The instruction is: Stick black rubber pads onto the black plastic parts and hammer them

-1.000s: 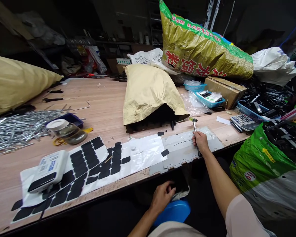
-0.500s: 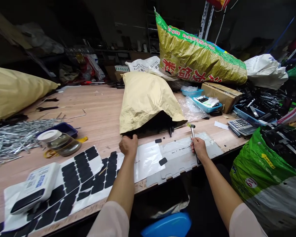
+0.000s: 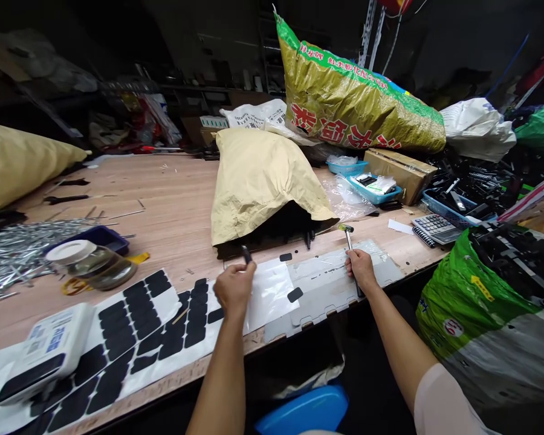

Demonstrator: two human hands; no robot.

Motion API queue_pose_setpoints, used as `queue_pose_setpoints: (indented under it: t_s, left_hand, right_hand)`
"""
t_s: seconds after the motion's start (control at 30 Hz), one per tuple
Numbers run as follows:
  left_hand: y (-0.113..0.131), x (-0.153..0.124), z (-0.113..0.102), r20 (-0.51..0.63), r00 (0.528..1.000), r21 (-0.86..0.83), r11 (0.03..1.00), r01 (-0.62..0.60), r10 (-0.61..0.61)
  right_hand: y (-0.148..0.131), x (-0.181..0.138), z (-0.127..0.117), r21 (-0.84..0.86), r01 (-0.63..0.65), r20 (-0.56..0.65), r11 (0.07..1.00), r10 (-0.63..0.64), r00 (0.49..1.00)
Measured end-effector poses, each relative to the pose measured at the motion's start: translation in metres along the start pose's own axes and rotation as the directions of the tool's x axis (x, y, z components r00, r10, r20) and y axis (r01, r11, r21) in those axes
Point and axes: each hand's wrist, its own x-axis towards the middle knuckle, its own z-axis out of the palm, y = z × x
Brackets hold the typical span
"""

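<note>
My left hand is closed round a small black part whose tip sticks up above the fingers. It hovers just in front of the open mouth of a tan sack that shows dark parts inside. My right hand grips the handle of a small hammer, whose head rests near the far edge of a grey plastic sheet on the wooden table. White sheets with black adhesive pads lie to the left of my left hand.
A pile of metal pins, a lidded jar and a white device sit at the left. A large yellow-green sack, blue baskets, a calculator and a green bag crowd the right. A blue stool stands below.
My left hand rose from below the table to the sack's mouth, then drew back with a black part in it. My right hand stayed on the hammer.
</note>
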Motion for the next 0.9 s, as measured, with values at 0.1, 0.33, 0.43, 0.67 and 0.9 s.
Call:
queue_pose_setpoints:
  t_s: [0.1,0.33,0.43,0.67,0.9]
  left_hand:
    - [0.023,-0.036,0.006,0.179,0.968,0.053,0.98,-0.191,0.178]
    - [0.05,-0.038,0.023,0.467,0.755,0.066,0.834,-0.548,0.46]
    - [0.042,-0.032,0.036,0.404,0.754,-0.014,0.828,-0.56,0.517]
    - [0.031,-0.026,0.05,0.359,0.778,-0.124,0.853,-0.507,0.515]
    - [0.031,-0.025,0.05,0.357,0.79,-0.124,0.863,-0.489,0.499]
  right_hand:
    - [-0.001,0.0,-0.001,0.007,0.003,0.005,1.0,-0.003,1.0]
    - [0.003,0.003,0.0,-0.011,0.022,-0.006,1.0,-0.022,1.0]
    - [0.006,0.005,0.0,-0.01,0.027,-0.006,1.0,-0.027,1.0]
    - [-0.001,0.001,0.0,0.044,0.01,-0.002,0.999,-0.01,1.0]
    - [-0.006,-0.051,-0.004,-0.225,0.276,0.111,0.934,-0.257,0.96]
